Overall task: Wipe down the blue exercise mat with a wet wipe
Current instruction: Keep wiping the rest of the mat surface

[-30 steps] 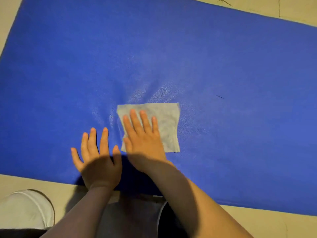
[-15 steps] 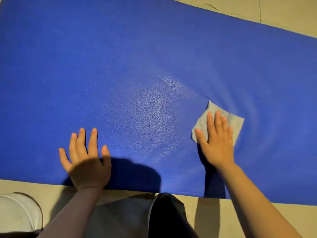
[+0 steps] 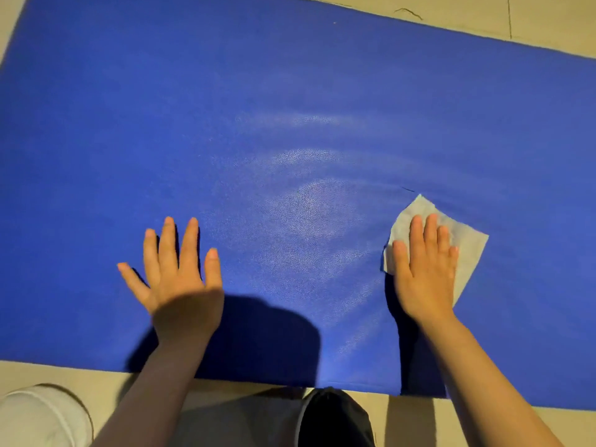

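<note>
Your flat blue foam exercise mat (image 3: 290, 91) lies across the beige tiled floor (image 3: 548, 21) and fills most of the view, as it did half a second ago; a pale damp sheen now spreads over its middle, wider than before. Your left hand (image 3: 180, 285) presses flat on the mat near its close edge, fingers straight and spread, holding nothing, in much the same spot as earlier. Your right hand (image 3: 425, 272) lies flat with straight fingers on the thin pale grey wet wipe (image 3: 467, 250), pinning it to the mat's right part, about where it was half a second ago, after sliding right from the centre a second ago.
</note>
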Tool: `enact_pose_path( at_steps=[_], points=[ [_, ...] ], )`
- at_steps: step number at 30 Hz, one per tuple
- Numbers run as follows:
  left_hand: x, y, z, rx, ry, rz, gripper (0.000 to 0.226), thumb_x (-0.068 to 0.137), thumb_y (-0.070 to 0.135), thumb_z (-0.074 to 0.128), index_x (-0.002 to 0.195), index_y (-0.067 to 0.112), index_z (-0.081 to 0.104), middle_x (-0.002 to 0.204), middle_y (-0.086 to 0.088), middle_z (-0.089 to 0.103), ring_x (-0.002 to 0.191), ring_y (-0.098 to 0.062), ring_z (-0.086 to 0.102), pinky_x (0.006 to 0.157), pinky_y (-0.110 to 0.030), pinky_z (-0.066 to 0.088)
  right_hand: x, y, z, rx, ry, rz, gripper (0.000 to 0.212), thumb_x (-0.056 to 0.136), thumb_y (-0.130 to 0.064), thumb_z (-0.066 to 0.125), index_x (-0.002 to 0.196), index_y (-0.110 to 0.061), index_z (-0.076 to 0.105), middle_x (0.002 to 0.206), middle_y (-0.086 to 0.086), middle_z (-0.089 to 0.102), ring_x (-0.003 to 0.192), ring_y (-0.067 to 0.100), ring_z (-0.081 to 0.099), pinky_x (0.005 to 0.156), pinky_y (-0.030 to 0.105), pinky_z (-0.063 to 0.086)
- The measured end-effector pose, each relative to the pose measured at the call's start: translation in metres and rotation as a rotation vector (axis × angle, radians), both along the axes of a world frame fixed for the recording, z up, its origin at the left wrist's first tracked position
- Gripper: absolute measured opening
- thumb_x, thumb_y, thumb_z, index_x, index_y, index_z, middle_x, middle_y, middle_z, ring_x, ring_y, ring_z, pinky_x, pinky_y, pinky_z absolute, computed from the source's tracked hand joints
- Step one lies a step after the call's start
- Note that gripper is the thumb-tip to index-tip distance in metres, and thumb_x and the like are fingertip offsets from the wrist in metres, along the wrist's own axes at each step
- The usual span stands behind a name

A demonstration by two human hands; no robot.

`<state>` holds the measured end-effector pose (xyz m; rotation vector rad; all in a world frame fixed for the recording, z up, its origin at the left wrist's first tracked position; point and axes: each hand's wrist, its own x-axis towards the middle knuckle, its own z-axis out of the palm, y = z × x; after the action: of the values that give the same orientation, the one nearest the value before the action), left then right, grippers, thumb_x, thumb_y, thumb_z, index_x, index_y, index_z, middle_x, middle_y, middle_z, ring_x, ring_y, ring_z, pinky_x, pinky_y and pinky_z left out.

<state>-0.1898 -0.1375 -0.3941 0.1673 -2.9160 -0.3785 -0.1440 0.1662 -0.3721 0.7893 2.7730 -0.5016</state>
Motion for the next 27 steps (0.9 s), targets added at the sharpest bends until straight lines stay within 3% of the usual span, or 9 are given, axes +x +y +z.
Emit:
enact_pose_path(
  at_steps=[3, 6, 8, 11, 14, 17, 21, 23, 27],
  points=[
    [-0.002, 0.003, -0.016, -0.144, -0.002, 0.039, 0.047, 0.105, 0.036, 0.032, 0.147, 0.018, 0.042, 0.153, -0.010, 0.038, 0.143, -0.030, 0.033, 0.112, -0.064, 0.019, -0.045, -0.021, -0.001, -0.023, -0.016, 0.165, 0.089, 0.081, -0.066, -0.002, 0.156, -0.018, 0.000, 0.163, 0.002, -0.009, 0.150, 0.025, -0.010, 0.118, 0.041, -0.011],
    [0.000, 0.005, -0.019, -0.132, -0.006, 0.041, 0.048, 0.105, 0.037, 0.031, 0.148, 0.018, 0.039, 0.153, -0.011, 0.038, 0.142, -0.031, 0.033, 0.111, -0.062, 0.019, -0.082, -0.065, -0.004, -0.042, -0.010, 0.348, 0.086, 0.083, -0.065, -0.003, 0.155, -0.018, -0.008, 0.162, 0.001, -0.015, 0.149, 0.024, -0.016, 0.114, 0.036, -0.021],
    [-0.001, 0.005, -0.017, -0.118, -0.012, 0.051, 0.049, 0.102, 0.036, 0.032, 0.146, 0.017, 0.041, 0.152, -0.012, 0.040, 0.141, -0.032, 0.034, 0.110, -0.063, 0.020, -0.103, -0.105, -0.009, -0.036, 0.012, 0.481, 0.082, 0.087, -0.062, -0.002, 0.156, -0.017, -0.002, 0.164, 0.004, -0.007, 0.150, 0.026, -0.011, 0.114, 0.037, -0.021],
    [-0.005, 0.005, -0.013, -0.116, -0.065, 0.051, 0.052, 0.098, 0.037, 0.034, 0.144, 0.015, 0.045, 0.151, -0.014, 0.041, 0.141, -0.033, 0.034, 0.108, -0.064, 0.021, -0.119, -0.165, -0.010, -0.076, 0.102, 0.680, 0.077, 0.092, -0.056, 0.013, 0.153, -0.012, 0.027, 0.161, 0.007, 0.021, 0.150, 0.029, 0.014, 0.119, 0.044, -0.006],
    [-0.006, 0.003, -0.009, -0.101, -0.112, 0.050, 0.056, 0.094, 0.039, 0.033, 0.142, 0.013, 0.047, 0.150, -0.016, 0.041, 0.141, -0.035, 0.033, 0.107, -0.065, 0.021, -0.121, -0.171, -0.009, -0.084, 0.089, 0.783, 0.069, 0.096, -0.054, 0.020, 0.153, -0.016, 0.027, 0.161, 0.002, 0.021, 0.150, 0.023, 0.013, 0.121, 0.043, -0.003],
    [-0.006, 0.003, -0.006, -0.104, -0.132, 0.050, 0.058, 0.092, 0.038, 0.032, 0.142, 0.012, 0.048, 0.150, -0.017, 0.041, 0.141, -0.036, 0.032, 0.107, -0.065, 0.020, -0.110, -0.121, -0.003, -0.060, 0.077, 0.744, 0.071, 0.092, -0.057, 0.007, 0.155, -0.025, 0.016, 0.163, -0.006, 0.009, 0.151, 0.015, 0.004, 0.118, 0.033, -0.013],
    [-0.007, 0.005, -0.003, -0.064, -0.114, 0.046, 0.058, 0.092, 0.037, 0.032, 0.140, 0.010, 0.048, 0.149, -0.017, 0.040, 0.140, -0.036, 0.031, 0.107, -0.066, 0.019, -0.061, -0.023, -0.002, 0.024, -0.066, 0.390, 0.069, 0.089, -0.061, -0.001, 0.150, -0.030, -0.007, 0.158, -0.013, -0.012, 0.150, 0.012, -0.010, 0.117, 0.033, -0.016],
    [-0.006, 0.006, -0.005, -0.058, -0.081, 0.030, 0.055, 0.095, 0.036, 0.032, 0.142, 0.010, 0.046, 0.150, -0.016, 0.037, 0.140, -0.036, 0.029, 0.108, -0.066, 0.017, -0.038, 0.010, 0.003, 0.083, -0.115, 0.243, 0.069, 0.091, -0.058, 0.002, 0.151, -0.026, -0.004, 0.162, -0.005, -0.002, 0.151, 0.019, -0.001, 0.121, 0.044, -0.001],
    [-0.003, 0.008, -0.009, -0.064, -0.029, 0.016, 0.053, 0.099, 0.034, 0.032, 0.147, 0.013, 0.040, 0.153, -0.011, 0.030, 0.142, -0.034, 0.026, 0.111, -0.063, 0.014, -0.036, 0.009, 0.008, 0.164, -0.072, 0.223, 0.068, 0.098, -0.044, 0.015, 0.152, -0.006, 0.027, 0.159, 0.015, 0.026, 0.147, 0.033, 0.022, 0.116, 0.053, 0.016]
  ],
)
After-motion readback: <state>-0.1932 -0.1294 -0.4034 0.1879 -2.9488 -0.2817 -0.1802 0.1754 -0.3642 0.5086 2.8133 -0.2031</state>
